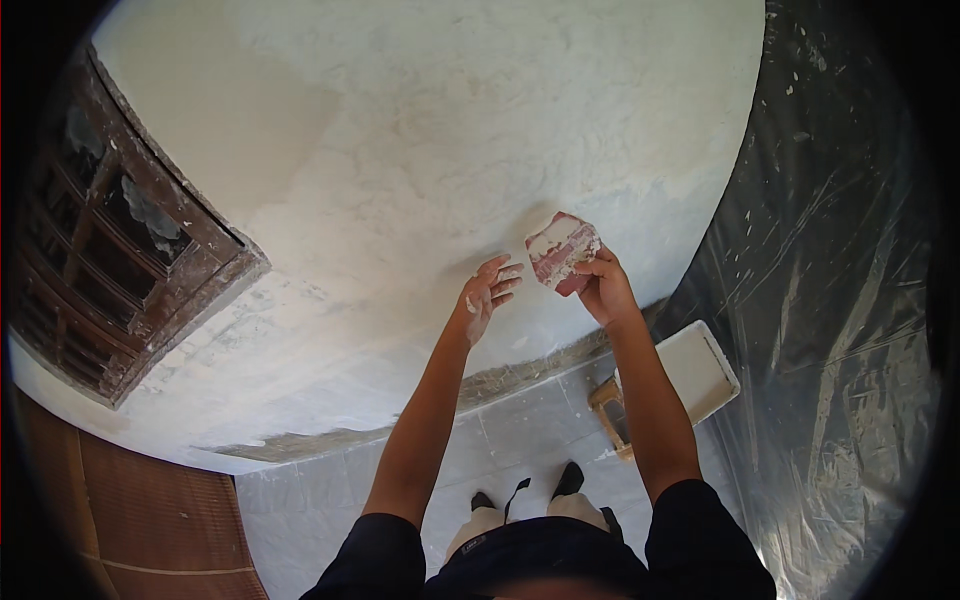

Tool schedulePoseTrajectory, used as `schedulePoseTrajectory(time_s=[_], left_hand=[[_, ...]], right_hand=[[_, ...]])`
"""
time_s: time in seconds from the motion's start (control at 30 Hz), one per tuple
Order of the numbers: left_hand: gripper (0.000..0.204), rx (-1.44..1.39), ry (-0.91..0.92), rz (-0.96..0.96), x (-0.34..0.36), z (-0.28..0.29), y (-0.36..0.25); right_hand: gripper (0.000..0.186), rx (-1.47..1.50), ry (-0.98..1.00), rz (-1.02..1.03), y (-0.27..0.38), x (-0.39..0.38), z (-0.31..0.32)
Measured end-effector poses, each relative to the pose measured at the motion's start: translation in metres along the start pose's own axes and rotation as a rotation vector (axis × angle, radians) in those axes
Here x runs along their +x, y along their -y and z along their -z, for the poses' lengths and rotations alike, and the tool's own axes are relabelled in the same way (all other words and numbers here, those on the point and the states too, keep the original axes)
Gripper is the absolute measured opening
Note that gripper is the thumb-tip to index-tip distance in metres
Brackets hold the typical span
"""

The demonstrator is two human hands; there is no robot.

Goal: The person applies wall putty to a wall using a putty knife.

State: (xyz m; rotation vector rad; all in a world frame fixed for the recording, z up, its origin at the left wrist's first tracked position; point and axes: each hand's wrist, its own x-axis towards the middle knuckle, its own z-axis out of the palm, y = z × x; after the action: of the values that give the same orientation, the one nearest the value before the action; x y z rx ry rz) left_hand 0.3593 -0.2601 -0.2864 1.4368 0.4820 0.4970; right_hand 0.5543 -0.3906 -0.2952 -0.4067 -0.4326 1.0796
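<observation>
My right hand (603, 290) grips a flat reddish piece (558, 255), partly smeared with white paste, in front of the pale, patchily coated wall (400, 140). My left hand (486, 295) is open with its fingers apart, just to the left of that piece and close to the wall; white residue marks its skin. Whether its fingertips touch the wall, I cannot tell.
A dark wooden paned window (120, 260) sits in the wall at left, with a brown panel (160, 515) below. A white tray (700, 365) rests on a stool (605, 405) by my right forearm. Dark plastic sheeting (820, 250) lines the right; grey tiles (310, 500) are underfoot.
</observation>
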Motion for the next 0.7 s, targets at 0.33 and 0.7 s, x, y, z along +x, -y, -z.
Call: schedulePoseTrajectory(time_s=[0.33,0.7], left_hand=[[0.061,0.109,-0.124,-0.115,-0.072,-0.087,-0.008],[0.044,0.260,-0.253,-0.375,-0.186,-0.160,-0.006]], right_hand=[[0.037,-0.008,0.196,0.037,0.034,-0.080,0.003],[0.027,-0.232,0.365,0.171,0.055,-0.187,-0.008]])
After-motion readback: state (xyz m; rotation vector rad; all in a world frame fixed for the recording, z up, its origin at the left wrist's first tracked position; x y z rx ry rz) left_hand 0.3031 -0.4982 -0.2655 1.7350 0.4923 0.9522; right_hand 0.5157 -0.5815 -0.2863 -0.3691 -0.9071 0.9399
